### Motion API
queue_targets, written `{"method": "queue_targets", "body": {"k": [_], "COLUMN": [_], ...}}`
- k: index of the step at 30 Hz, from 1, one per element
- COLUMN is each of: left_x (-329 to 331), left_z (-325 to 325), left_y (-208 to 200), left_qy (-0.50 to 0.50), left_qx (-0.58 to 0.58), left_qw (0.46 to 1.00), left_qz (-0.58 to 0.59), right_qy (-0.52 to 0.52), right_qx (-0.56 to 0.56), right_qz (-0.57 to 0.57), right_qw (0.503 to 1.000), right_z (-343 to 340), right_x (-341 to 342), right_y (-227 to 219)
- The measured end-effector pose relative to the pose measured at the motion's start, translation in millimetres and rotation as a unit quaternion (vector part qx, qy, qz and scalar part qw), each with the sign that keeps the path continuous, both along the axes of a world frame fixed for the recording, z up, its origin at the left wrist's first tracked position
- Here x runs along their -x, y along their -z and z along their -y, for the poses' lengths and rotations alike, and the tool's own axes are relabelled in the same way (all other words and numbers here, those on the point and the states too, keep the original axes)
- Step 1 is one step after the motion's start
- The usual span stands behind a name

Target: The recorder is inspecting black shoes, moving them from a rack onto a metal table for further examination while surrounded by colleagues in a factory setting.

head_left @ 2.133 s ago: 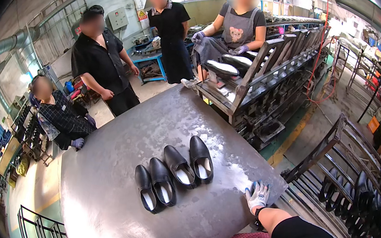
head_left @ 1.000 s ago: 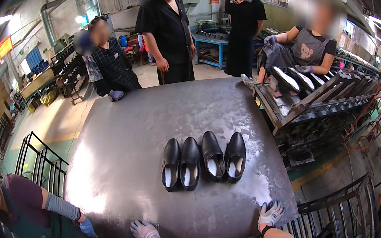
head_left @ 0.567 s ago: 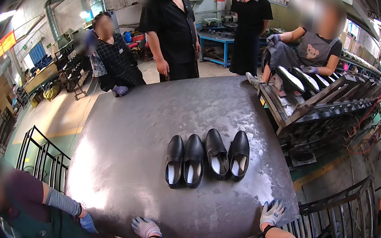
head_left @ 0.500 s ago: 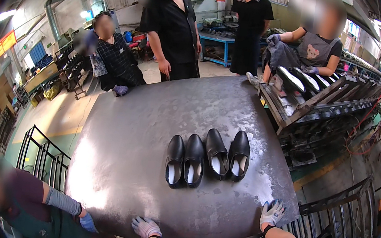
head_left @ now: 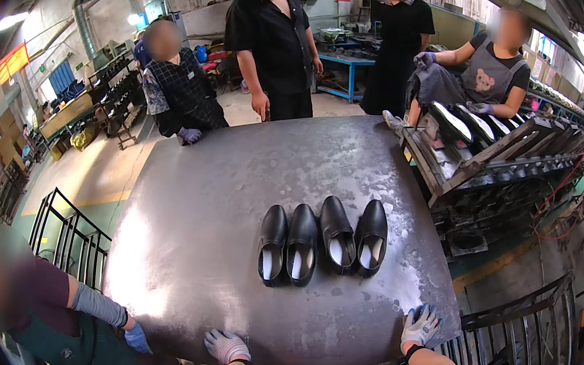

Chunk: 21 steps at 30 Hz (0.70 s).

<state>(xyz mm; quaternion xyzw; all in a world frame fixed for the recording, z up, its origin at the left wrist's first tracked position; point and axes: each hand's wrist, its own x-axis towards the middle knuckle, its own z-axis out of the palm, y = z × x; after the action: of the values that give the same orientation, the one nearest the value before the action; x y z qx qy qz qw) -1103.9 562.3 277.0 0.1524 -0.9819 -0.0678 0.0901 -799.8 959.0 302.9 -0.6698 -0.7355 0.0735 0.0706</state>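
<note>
Metal table (head_left: 232, 197): large grey sheet-steel top, scuffed and glare-marked, used here as the landmark. Both gloved hands rest on its near edge; the four black shoes (head_left: 320, 248) sit in a row past its middle, slightly toward its right side.

Relation of shoes to hands: the row lies straight ahead of the person, further onto the table, well apart from both hands. Each shoe's long axis runs near-to-far across the table, heel openings toward the near edge and toes pointing away. The row itself runs left-to-right and climbs slightly away toward the right. The right hand (head_left: 420, 324) lies nearer the row, just below its rightmost shoe; the left hand (head_left: 227, 346) sits at the near edge, below and left of the leftmost shoe.

Hands: spread well apart from each other, each in a light work glove, fingers laid flat and open on the steel, clamped on nothing.

Shoes: four glossy black slip-ons, low-cut, pale insoles visible. The left two are touching or nearly so, as are the right two, with a narrow gap between the pairs.
</note>
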Motion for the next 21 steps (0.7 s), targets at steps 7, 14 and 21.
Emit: {"method": "queue_targets", "body": {"k": [7,14,21], "left_x": [-1,-2,1], "left_z": [-1,-1,1], "left_y": [0,-3,3], "left_qy": [0.002,0.001,-0.002], "left_qx": [0.003,-0.009,-0.004], "left_qw": [1.0,1.0,1.0], "left_qz": [-0.015,-0.015,-0.014], "right_qy": [0.003,-0.002,0.002], "right_qx": [-0.038,-0.02,-0.015], "right_qz": [0.009,0.006,-0.009], "right_qw": [0.999,1.0,1.0], "right_z": [-2,-2,-1], "right_x": [-4,-3,-1], "right_y": [17,10,7]}}
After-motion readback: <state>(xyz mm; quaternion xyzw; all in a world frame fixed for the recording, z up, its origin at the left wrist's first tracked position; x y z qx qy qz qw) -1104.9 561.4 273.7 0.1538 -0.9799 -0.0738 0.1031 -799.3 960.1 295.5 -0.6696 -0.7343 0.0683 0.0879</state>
